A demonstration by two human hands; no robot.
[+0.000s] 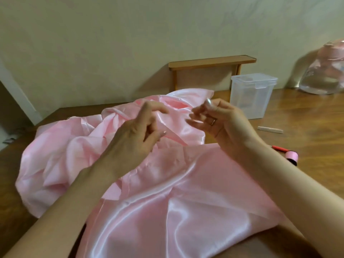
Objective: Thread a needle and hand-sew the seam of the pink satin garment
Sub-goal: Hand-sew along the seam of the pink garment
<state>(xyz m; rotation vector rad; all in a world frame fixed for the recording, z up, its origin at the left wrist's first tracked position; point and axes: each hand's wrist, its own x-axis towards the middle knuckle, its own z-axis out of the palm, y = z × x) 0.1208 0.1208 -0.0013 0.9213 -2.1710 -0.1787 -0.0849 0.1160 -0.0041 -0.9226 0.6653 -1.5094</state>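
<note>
- The shiny pink satin garment (167, 192) lies crumpled on the brown wooden table (307, 112), filling the centre and bottom of the frame.
- The left hand (137, 131) hovers above it at centre, fingers (158, 108) loosely curled; the blur hides any pinch.
- The right hand (225, 123) is at centre right, fingers (208, 104) bunched narrow; it is impossible to tell what they hold.
- A clear lidded plastic box (254, 94) stands behind the right hand, and a pink thread spool (292, 155) sits at right.

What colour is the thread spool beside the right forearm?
Pink thread, on a spool with black ends. The head view shows it.
</note>
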